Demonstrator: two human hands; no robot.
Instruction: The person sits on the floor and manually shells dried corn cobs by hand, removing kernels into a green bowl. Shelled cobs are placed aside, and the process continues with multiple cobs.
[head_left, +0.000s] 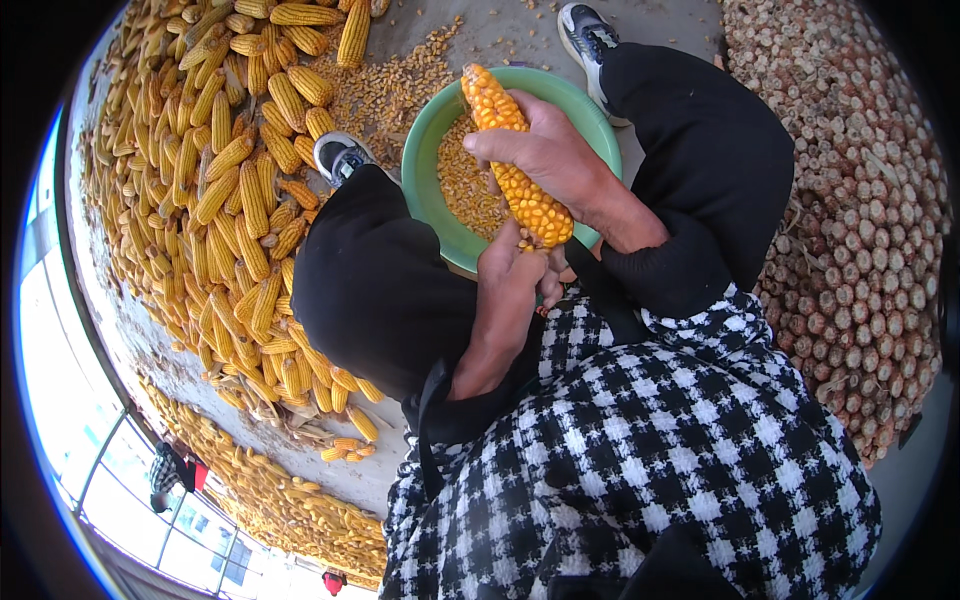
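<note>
A thick ear of yellow-orange corn (517, 161) slants over a green plastic basin (418, 161). My right hand (551, 154) is wrapped around its middle, thumb lying across the kernels. At the ear's lower end, my left hand (514, 274) has its fingers on the kernels; a few loose ones show at the fingertips. Whether it holds a tool is hidden. Loose corn kernels (465, 184) lie in the basin, which stands on the floor between my shoes.
Ears of corn (232, 202) form a large heap at the left, with loose kernels (401, 86) spread beside it. Bare corncobs (862, 255) are stacked high at the right. Farther off are another corn heap (277, 502) and a person (169, 476) at the lower left.
</note>
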